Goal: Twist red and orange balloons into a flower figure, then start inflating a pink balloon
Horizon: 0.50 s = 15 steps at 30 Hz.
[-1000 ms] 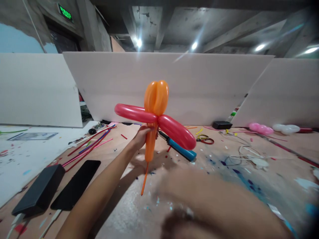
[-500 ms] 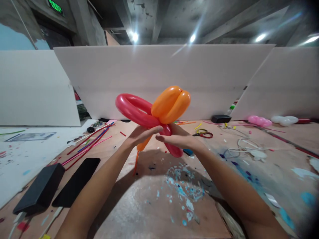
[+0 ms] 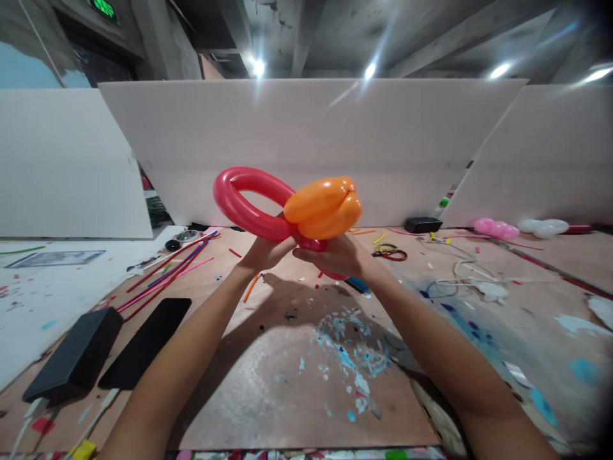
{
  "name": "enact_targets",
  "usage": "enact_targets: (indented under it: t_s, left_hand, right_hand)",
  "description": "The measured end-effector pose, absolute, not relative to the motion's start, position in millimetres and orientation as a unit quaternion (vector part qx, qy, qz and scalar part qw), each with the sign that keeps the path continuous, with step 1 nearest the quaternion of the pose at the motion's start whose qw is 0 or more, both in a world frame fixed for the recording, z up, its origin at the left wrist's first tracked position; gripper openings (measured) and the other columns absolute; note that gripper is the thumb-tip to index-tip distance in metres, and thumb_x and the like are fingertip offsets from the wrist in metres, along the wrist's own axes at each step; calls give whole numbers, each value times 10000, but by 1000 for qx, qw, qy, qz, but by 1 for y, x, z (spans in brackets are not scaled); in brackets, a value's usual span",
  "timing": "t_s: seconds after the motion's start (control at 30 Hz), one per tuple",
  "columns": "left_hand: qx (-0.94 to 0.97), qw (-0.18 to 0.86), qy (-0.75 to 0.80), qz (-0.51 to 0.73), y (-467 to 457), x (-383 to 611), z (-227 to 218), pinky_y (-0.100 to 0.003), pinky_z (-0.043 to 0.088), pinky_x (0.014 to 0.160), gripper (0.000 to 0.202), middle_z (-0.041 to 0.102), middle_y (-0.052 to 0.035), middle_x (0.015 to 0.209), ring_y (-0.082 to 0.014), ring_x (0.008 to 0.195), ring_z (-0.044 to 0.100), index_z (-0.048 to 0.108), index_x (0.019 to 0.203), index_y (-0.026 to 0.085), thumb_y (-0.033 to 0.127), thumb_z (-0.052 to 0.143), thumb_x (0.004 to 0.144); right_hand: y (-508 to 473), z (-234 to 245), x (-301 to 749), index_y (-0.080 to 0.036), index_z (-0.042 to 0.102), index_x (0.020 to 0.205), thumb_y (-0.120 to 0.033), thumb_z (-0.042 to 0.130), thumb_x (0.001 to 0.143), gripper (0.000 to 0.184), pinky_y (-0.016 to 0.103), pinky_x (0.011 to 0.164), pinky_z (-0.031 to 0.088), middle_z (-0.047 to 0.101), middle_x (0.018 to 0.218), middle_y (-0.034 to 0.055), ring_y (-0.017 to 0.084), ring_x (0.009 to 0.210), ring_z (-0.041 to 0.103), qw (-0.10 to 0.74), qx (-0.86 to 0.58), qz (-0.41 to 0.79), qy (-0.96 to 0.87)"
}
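Above the middle of the table I hold up a twisted balloon figure. Its red balloon [image 3: 251,220] bends into a wide loop on the left, and a short red piece shows below between my hands. The orange balloon [image 3: 323,207], folded into plump lobes, joins it on the right. My left hand [image 3: 268,252] is closed around the underside of the join, below the red loop. My right hand [image 3: 335,255] grips the lower red part under the orange lobes. Most fingertips of both hands are hidden behind the balloons.
A black phone [image 3: 148,342] and a dark power bank [image 3: 74,354] lie at left, near several uninflated balloons [image 3: 177,268]. Scissors [image 3: 390,252] and a black box [image 3: 423,225] are at right. Pink balloon bubbles [image 3: 495,228] sit farther right. A white panel [image 3: 311,128] stands behind.
The balloon figure has tipped, so the orange lobes point more to the right and the red loop opens wider. The orange tail below my left hand has gone mostly out of sight.
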<state>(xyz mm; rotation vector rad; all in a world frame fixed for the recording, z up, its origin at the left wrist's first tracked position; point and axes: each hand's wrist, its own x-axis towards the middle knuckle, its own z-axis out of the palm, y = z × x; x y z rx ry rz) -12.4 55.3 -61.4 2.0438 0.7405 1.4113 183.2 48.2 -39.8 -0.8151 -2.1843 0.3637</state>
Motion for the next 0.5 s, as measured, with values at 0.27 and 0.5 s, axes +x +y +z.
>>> enact_targets:
  t_s: [0.27,0.5]
  left_hand:
    - [707,299,308,562,57,-28,-44,-381,505,944,247,688,-61,951,-241,973,640,647,922,173,338,734,761]
    - [528,478,192,675,71,-32,-44,-332,524,917,329,666,-20,974,-176,957,647,639,980,207,239,790,690]
  right_hand:
    - [49,-34,194,-237,469,1373,-526,776,729,770,478,1043,465,552,1373,141,306,1240,560,467,-320,165,-808]
    - [76,-50,201,-245,246,1470,-557,816,634,1058,507,1046,459,494,1407,176,304,1278,522,505,-377,225,-743]
